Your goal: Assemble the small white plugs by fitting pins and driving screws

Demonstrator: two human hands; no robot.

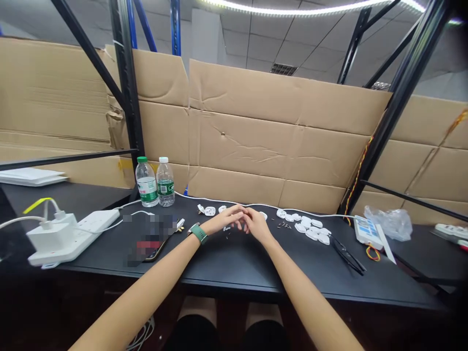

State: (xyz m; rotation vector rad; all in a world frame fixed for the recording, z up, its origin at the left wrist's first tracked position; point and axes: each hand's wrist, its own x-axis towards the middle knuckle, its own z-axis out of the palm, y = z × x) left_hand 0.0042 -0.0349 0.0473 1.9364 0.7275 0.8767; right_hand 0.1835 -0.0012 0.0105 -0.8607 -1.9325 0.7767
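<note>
My left hand (224,219) and my right hand (256,225) meet over the middle of the black table (234,263), fingers curled together around something small that I cannot make out. A green watch sits on my left wrist. Small white plug parts (313,229) lie in a cluster to the right of my hands, and a few more white parts (210,210) lie just behind them. Tiny dark metal pieces (283,225) are scattered near the cluster.
Two water bottles (155,183) stand at the back left. A white power strip (69,234) with chargers lies far left, a phone (153,243) beside it. Black pliers (347,256), a white device (365,231) and a plastic bag (389,222) lie at the right. Cardboard walls the back.
</note>
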